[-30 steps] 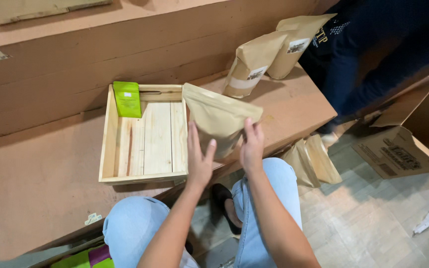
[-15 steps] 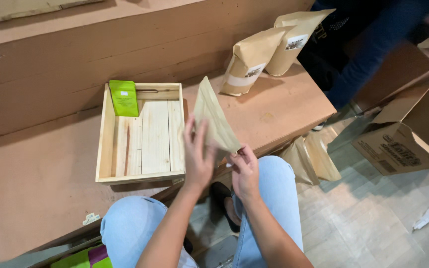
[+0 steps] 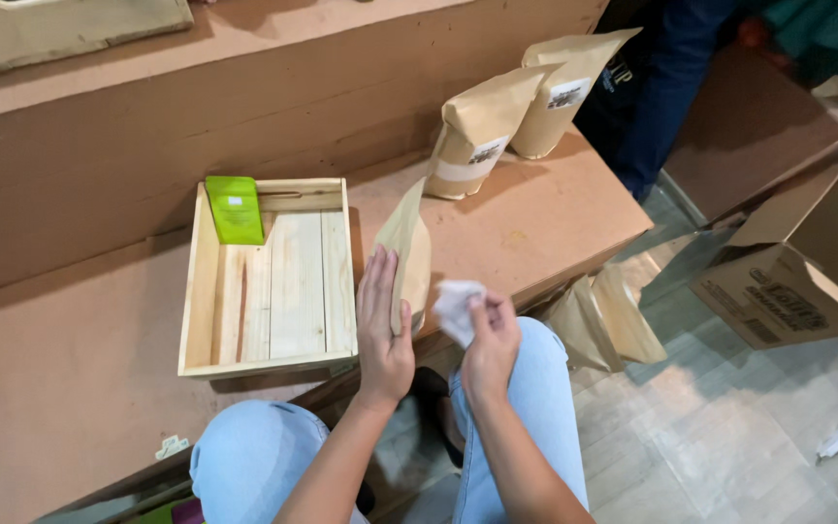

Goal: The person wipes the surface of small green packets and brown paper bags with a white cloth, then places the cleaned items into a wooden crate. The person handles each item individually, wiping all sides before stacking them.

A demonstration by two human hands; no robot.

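A packing workroom; kraft pouches (image 3: 482, 146) on a fibreboard bench (image 3: 70, 340); cardboard carton (image 3: 797, 277) on the floor.

wooden tray (image 3: 201, 291) floor open, green box (image 3: 234, 209) blocks its back corner, 2 filled bags (image 3: 482, 146) behind
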